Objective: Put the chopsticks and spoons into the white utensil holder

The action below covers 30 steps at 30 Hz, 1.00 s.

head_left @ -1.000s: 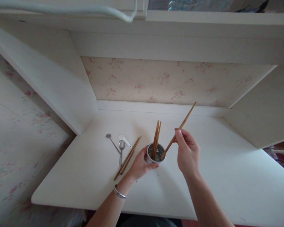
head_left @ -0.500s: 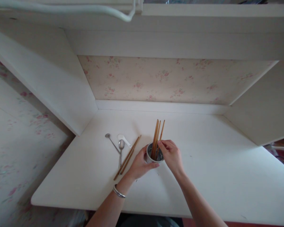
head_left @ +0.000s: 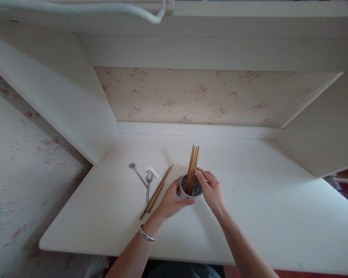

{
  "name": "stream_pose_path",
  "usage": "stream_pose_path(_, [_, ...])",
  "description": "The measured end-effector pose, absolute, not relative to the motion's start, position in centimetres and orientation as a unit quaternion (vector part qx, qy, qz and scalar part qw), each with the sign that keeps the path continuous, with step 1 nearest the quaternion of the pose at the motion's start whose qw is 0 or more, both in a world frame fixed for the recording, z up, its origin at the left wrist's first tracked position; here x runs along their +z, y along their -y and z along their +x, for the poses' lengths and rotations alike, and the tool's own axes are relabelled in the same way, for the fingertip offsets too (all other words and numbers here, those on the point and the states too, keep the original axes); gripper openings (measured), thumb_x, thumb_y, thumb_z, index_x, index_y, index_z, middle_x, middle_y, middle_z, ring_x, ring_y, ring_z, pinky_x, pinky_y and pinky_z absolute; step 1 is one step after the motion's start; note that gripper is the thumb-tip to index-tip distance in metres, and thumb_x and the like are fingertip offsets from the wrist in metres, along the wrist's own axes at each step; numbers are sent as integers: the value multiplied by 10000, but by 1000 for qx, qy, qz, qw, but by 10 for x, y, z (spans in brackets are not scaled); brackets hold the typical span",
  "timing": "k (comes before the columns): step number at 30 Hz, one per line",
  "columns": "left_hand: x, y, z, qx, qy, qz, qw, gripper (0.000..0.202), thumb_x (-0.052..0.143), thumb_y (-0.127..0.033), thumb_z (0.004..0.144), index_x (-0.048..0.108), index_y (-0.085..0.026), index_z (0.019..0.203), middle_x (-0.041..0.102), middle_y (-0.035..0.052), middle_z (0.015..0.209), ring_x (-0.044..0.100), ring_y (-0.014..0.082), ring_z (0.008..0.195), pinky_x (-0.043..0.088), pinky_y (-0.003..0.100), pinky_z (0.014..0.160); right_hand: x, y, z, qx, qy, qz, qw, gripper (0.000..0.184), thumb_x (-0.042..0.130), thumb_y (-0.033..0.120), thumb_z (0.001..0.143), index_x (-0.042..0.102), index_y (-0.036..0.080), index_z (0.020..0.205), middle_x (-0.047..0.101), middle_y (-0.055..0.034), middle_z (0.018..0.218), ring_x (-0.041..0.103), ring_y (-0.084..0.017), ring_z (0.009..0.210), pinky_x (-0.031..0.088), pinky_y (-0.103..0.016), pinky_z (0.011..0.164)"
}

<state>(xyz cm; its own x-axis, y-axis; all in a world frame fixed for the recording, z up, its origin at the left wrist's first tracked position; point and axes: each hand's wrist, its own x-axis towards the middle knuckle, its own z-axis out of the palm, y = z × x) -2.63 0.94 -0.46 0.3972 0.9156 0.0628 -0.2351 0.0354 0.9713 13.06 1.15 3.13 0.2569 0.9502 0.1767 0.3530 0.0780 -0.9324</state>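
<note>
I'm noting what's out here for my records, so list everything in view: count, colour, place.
Cup: one, silver-grey, left hand
Upright chopsticks: several overlapping, brown, in cup
Loose chopsticks: at least two, brown, left of cup
Metal spoons: two, silver, left of loose chopsticks
Plain spoon: one, white, beside metal spoons
Table: one, white, beneath
Floral wallpaper: cream and pink, behind and far left
Cabinetry: white, above and both sides
Rail: one, white, top left
Right-edge items: unclear
Bracelet: one, silver, left wrist
Clothing: dark, bottom edge
Hands: two, bare, at cup
</note>
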Motion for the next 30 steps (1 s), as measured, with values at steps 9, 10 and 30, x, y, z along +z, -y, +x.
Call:
stream_pose_path(9, [16,-4,-24,431,-307,587,612,640,764,-360,748,524,-200,1318,607,112,1303,578,278,1174,440,423,1028,-10,21,132,433,544,-487,529,865,757,395,756,269,351,1469,414,-55,1489,407,-275,1359,307,-509,1136])
stream_pose_path(10, [17,-3,-25,428,-309,600,602,625,750,-368,760,521,-205,1318,609,107,1301,582,273,1170,446,416,1024,-13,22,130,428,546,-493,526,927,796,373,714,261,346,1471,427,-59,1480,411,-283,1356,295,-519,1142])
stream_pose_path(30, [8,-11,-83,55,-690,719,66,307,370,-259,976,662,-167,954,684,117,994,643,255,976,472,329,801,-43,18,118,441,484,-483,582,970,850,303,633,319,280,1445,550,-103,1372,515,-310,1271,348,-575,1097])
